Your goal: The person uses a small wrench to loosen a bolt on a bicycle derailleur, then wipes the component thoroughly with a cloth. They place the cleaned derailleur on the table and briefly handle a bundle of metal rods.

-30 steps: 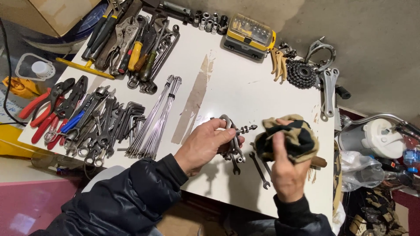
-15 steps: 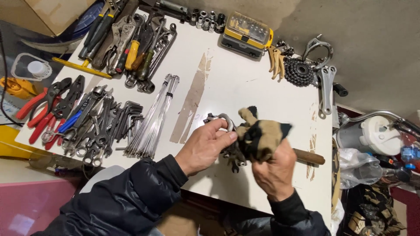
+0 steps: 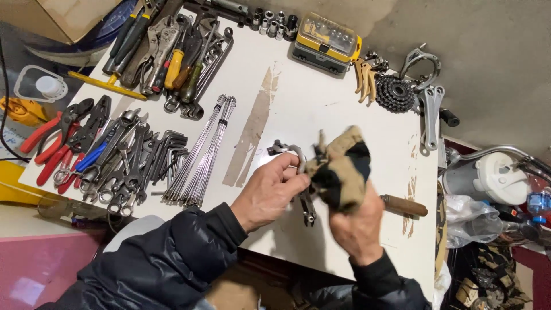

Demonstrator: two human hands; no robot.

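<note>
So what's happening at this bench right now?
A person in a dark jacket holds a curved metal bike part in the left hand above the white table. The right hand presses a tan and black rag against the part. Pliers, wrenches, spokes and a sprocket cluster lie spread around.

Even overhead light is falling bright on the white tabletop (image 3: pixel 321 109), and the hands are casting soft shadows toward its near edge. The wide lens is bending the picture's edges; corners are sitting dimmer.
</note>
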